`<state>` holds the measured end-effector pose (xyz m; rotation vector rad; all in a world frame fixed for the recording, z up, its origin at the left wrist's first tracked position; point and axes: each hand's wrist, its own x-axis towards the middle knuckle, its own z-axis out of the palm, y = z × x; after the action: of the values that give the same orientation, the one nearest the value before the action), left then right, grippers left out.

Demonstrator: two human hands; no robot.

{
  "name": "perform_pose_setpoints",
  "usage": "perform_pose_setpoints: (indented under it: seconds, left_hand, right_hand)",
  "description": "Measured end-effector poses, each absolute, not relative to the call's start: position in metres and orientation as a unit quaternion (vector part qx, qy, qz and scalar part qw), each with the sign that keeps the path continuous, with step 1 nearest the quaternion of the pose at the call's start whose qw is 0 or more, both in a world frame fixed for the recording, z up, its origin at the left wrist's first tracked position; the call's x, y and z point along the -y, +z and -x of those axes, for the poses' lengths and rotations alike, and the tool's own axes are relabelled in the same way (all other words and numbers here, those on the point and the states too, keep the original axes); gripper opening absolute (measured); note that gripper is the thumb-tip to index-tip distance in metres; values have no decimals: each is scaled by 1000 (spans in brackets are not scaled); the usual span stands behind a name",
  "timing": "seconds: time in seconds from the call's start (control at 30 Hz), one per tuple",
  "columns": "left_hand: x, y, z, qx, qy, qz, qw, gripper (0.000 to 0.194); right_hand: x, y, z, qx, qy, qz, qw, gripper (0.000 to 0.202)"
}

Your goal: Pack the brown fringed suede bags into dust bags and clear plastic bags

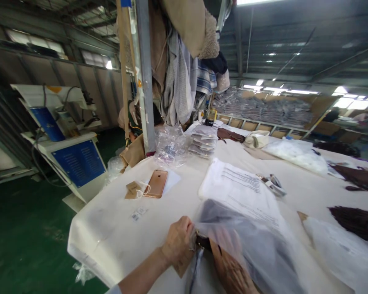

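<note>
My left hand (178, 241) is closed in a pinch at the mouth of a clear plastic bag (248, 234). A dark grey item, its kind blurred by the film, lies inside that bag. My right hand (231, 267) reaches under the film with its fingers stretched out, and they show hazily through it. Between my hands sits a dark brown strap end (203, 241) with a small metal fitting. A brown card tag (183, 263) hangs below my left hand. Beyond the bag lies a white plastic bag with printed text (236, 181).
A rose-gold phone (156, 183) and a card tag with white string (132, 190) lie to the left. Behind are crumpled clear bags (171, 145) and a stack of packed items (203, 141). A metal post (145, 77) stands at the table's far edge. Dark brown fringed pieces (357, 222) lie right.
</note>
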<state>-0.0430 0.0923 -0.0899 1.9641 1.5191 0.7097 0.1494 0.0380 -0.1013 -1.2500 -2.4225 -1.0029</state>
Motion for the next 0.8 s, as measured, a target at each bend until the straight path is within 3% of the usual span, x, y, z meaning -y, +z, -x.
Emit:
perform_pose_setpoints:
  seconds: [0.13, 0.27, 0.37, 0.8]
  left_hand:
    - [-88, -94, 41, -561, 211, -754, 269, 12]
    - [-99, -84, 32, -562, 145, -774, 253, 25]
    - [-103, -76, 31, -543, 120, -792, 253, 22]
    - [-66, -77, 56, -486, 115, -818, 285, 17]
  right_hand:
    - [-45, -115, -146, 808, -360, 450, 122, 50]
    - [-45, -120, -147, 797, -352, 478, 110, 55]
    - [-45, -117, -154, 790, -325, 515, 77, 57]
    - [-87, -131, -169, 798, -209, 563, 54, 43]
